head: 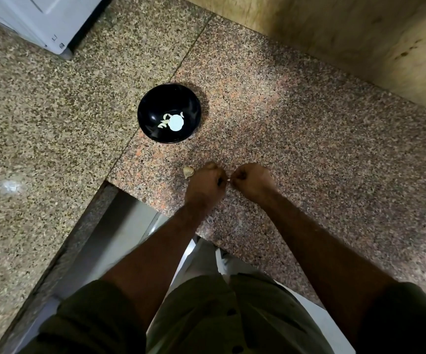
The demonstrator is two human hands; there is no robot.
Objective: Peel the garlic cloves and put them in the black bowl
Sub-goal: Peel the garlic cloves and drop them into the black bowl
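Nearest the camera, an olive-green shirt (206, 315) with dark buttons fills the bottom edge, its short sleeves ending above two bare forearms that reach forward over the speckled granite desk (309, 149); the two hands meet over the reddish slab, knuckles up and fingers curled under; the left hand (206, 182) and the right hand (254, 180) sit close together, almost touching, and between their fingertips a small pale garlic clove (228, 180) shows as a sliver, pinched from both sides; most of it is hidden by the fingers, so how much skin is left on it cannot be told; just beside the left hand, on its left, a piece of unpeeled garlic (188, 171) with tan papery skin lies on the desk; farther on, well apart from the hands, the black bowl (155, 103) stands upright on the desk near the seam between two slabs; a few pale peeled cloves (164, 121) lie at its bottom beside a bright round glare; beyond, a white appliance (40, 19) occupies the far left corner and a yellowish wall (360, 34) the far right.
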